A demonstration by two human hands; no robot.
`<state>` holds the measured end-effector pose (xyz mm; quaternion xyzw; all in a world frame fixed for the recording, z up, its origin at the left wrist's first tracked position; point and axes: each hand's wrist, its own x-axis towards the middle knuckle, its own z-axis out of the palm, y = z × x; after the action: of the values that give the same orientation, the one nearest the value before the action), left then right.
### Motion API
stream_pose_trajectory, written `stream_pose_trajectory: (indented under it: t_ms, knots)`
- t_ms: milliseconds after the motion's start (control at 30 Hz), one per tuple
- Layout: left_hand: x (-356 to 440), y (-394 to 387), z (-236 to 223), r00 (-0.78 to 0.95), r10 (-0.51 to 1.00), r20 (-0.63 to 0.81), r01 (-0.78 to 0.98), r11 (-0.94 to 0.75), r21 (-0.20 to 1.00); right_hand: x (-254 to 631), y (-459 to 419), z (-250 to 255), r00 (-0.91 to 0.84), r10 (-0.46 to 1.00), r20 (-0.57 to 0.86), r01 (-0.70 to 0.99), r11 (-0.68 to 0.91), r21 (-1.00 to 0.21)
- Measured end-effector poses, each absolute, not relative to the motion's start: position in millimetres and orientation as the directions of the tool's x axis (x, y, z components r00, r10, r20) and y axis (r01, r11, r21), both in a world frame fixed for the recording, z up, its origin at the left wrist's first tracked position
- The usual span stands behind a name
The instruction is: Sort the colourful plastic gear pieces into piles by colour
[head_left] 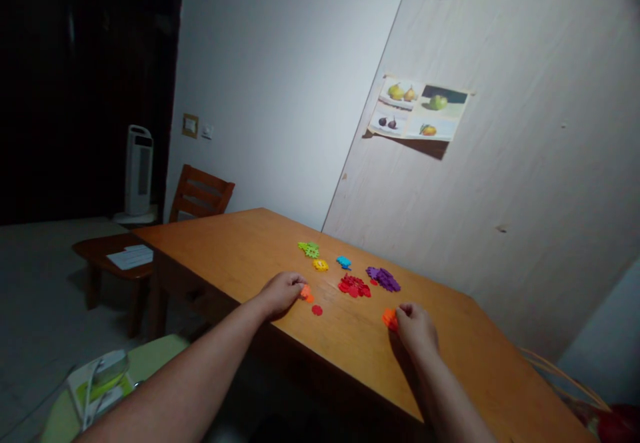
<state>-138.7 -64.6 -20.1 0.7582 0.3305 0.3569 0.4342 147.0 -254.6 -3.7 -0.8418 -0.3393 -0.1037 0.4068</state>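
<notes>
Over the table's near edge, my left hand (284, 293) is closed in a pinch on a small orange toothed plastic disc (307, 293). A red disc (317, 310) lies flat just beside it. Farther right, my right hand (416, 326) pinches another orange toothed disc (389, 319). Between and beyond the hands lie loose groups of similar pieces: a red pile (354, 286), a purple pile (384, 279), blue pieces (343, 262), a yellow piece (321, 265) and green pieces (310, 249). One small red piece touches the purple pile.
The wooden table (225, 236) stands against the wall. A wooden chair (200, 193) is at its far left end, and a low stool (95, 249) with papers stands nearby. At lower left, a pale green seat (165, 346) bears a box and cable.
</notes>
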Motion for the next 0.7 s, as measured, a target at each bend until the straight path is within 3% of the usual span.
stream_pose_trajectory:
  t_ms: [133,300,533,700]
  knots:
    - [-138.8,-69.1,-16.2,0.503,0.843,0.191,0.160,-0.307,0.938,119.4,-243.0,0.3,0.642,0.633,0.433,0.732,-0.336,-0.593]
    - [-139.4,-72.1,-18.9,0.558,0.812,0.171,-0.011,-0.198,0.980,39.8,-204.4,-0.8,0.484,0.799,0.357,0.732,-0.147,-0.665]
    - [-144.7,-78.5,-15.3,0.640,0.752,0.158,-0.192,-0.043,0.980,-19.1,-162.3,-7.5,0.410,0.868,0.280,0.742,-0.139,-0.656]
    - [-145.5,-79.1,-14.9,0.650,0.742,0.163,-0.153,-0.082,0.985,-16.1,-153.0,-12.6,0.467,0.830,0.306,0.650,-0.088,-0.754]
